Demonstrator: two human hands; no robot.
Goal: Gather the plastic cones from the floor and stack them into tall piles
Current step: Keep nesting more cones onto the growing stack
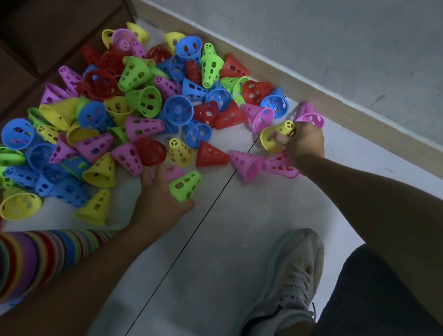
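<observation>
Loose cones (124, 110): small plastic, tapered, punched with oval holes down the sides, spoked cap at the narrow end. Colours: blue, pink, yellow, green, red. Heaped on the pale tiled floor (226, 239) in the corner between the dark wooden shelving (20, 40) and the grey wall (338, 33), most lying on their sides, a few open-end up.

Finished stack (26, 262): long nested column of mixed-colour rims, lying along the left forearm at the left edge of frame.

Left hand (160, 195): fingers curled round a green cone (185, 185) at the near edge of the heap, a pink cone just behind it.

Right hand (303, 140): grips a yellow cone (276, 136) by its open rim, narrow end pointing away. Pink cones (260, 164) lie just beside and under this hand, some blurred.

Grey sneaker (291, 287) on the floor near the bottom of frame.
</observation>
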